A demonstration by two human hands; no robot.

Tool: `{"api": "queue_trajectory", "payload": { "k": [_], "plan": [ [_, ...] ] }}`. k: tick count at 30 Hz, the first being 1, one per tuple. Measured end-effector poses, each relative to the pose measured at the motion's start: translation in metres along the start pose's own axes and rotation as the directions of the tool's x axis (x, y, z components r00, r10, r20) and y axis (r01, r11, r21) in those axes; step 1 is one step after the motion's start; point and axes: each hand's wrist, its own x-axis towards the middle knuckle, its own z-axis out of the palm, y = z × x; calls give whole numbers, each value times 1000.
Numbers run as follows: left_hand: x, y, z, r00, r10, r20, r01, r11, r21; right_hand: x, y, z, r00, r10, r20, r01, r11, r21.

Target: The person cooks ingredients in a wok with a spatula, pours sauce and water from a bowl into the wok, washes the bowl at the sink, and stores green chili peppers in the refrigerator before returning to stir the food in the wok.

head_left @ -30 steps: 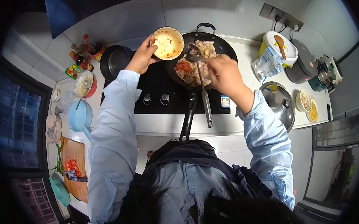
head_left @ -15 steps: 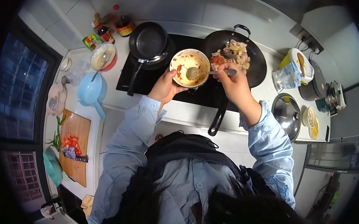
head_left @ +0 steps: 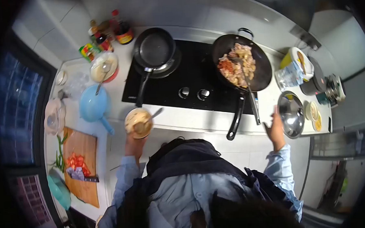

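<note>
My left hand is closed on a small cream bowl with reddish smears, held by the counter's front edge. A spoon rests in the bowl, its handle over the rim. My right hand holds nothing, fingers apart, between the wok handle and a domed steel lid. In the black wok on the right of the cooktop are pieces of meat with a red sauce on the left part. A spatula leans in it, handle toward me.
A black frying pan sits at the cooktop's left. Further left are a blue strainer, a bowl with a spoon and sauce bottles. A cutting board carries chopped red pieces and a knife.
My left hand has carried the bowl left and toward me. My right hand has let go of the spoon and moved right and back, its fingers now apart.
</note>
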Motion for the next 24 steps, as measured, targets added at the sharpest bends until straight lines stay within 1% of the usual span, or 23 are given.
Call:
{"api": "queue_trajectory", "payload": {
  "k": [1,2,3,4,5,6,7,9,10,11,13,14,17,19,21,22,23,24],
  "plan": [
    [2,-1,-14,994,-29,-107,34,998,47,-2,-1,10,997,-44,60,39,996,79],
    [5,-2,-30,974,-49,-221,72,993,96,0,-9,18,992,-108,69,100,988,118],
    [12,-6,-51,977,-58,-207,82,991,107,6,-18,26,982,-174,77,160,974,162],
    [23,-11,-73,957,-21,-290,55,992,111,11,-24,28,985,-157,68,144,976,161],
    [32,-12,-83,929,20,-370,26,993,119,18,-30,30,979,-187,83,176,976,126],
    [40,-13,-92,933,20,-359,29,991,130,25,-34,30,971,-219,99,211,973,89],
    [46,-15,-95,911,65,-406,-33,996,87,33,-37,27,974,-208,92,200,976,87],
    [55,-15,-98,853,141,-503,-158,987,8,47,-43,16,915,-400,55,400,916,17],
    [59,-12,-96,858,136,-495,-150,989,13,48,-47,8,870,-491,45,492,870,-22],
    [64,-8,-93,843,141,-520,-171,985,-9,49,-55,-3,875,-481,44,483,875,-27],
    [74,0,-89,807,149,-571,-217,975,-53,51,-78,-35,802,-591,93,597,796,-94],
    [79,2,-92,812,146,-566,-212,976,-52,52,-89,-46,759,-640,120,651,749,-123],
    [96,3,-107,862,245,-444,-285,958,-24,34,-118,-68,754,-644,128,657,746,-114],
    [101,5,-108,868,241,-435,-275,961,-17,33,-122,-67,751,-647,133,660,744,-109],
    [104,7,-108,874,240,-423,-266,964,-3,43,-113,-49,794,-594,129,605,793,-69],
    [107,9,-110,874,240,-423,-267,964,-3,50,-108,-41,813,-568,128,577,815,-47],
    [112,12,-113,858,185,-479,-210,978,0,62,-102,-34,812,-570,128,579,814,-46],
    [116,15,-116,837,131,-532,-154,988,1,77,-96,-28,826,-557,89,563,824,-60]
  ]
}}
